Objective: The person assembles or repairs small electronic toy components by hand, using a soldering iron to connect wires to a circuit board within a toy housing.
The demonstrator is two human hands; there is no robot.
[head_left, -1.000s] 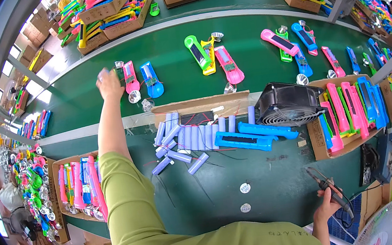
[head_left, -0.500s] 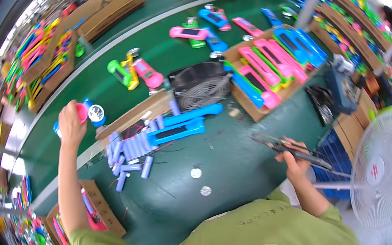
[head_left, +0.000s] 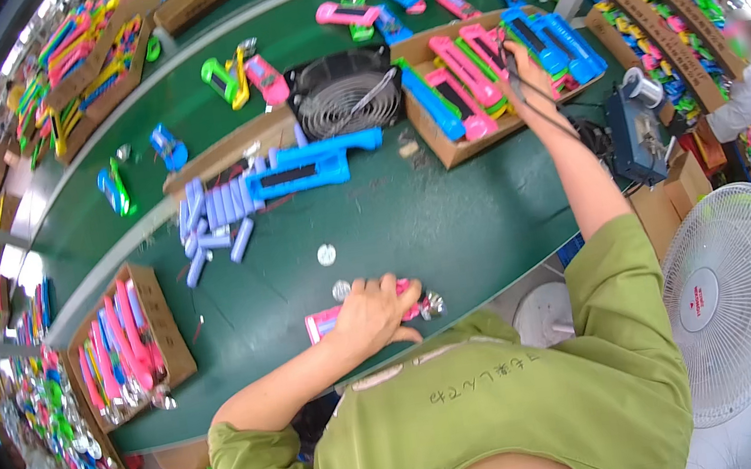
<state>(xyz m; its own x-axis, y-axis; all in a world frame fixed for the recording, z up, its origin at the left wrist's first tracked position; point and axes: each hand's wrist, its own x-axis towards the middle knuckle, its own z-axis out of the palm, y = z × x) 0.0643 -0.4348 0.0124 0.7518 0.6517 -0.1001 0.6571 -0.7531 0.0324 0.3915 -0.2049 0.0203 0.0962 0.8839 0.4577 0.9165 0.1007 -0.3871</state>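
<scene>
Near the table's front edge, my left hand (head_left: 375, 316) is closed over a pink plastic lamp housing (head_left: 323, 322). A shiny silver part (head_left: 433, 304) sticks out at the housing's right end, and the fingers cover its middle. My right hand (head_left: 531, 73) is raised at the far right, over the cardboard box (head_left: 449, 153) of pink, blue and green housings. Its fingers are wrapped round a dark-handled soldering iron (head_left: 511, 67), mostly hidden, with a black cord trailing down the forearm. Two small silver discs (head_left: 327, 255) lie beyond my left hand.
Purple cylindrical batteries (head_left: 223, 206) and blue housings (head_left: 300, 176) lie left of a black fan (head_left: 344, 95). A blue soldering station (head_left: 636, 140) with a solder spool (head_left: 642, 89) stands right. Another box (head_left: 162, 322) holds pink housings. A white fan (head_left: 730, 300) stands beside the table; a person (head_left: 750, 100) is beyond.
My left hand has come from the far left to the front edge with the pink housing. My right hand has moved up and away to the box, still with the soldering iron.
</scene>
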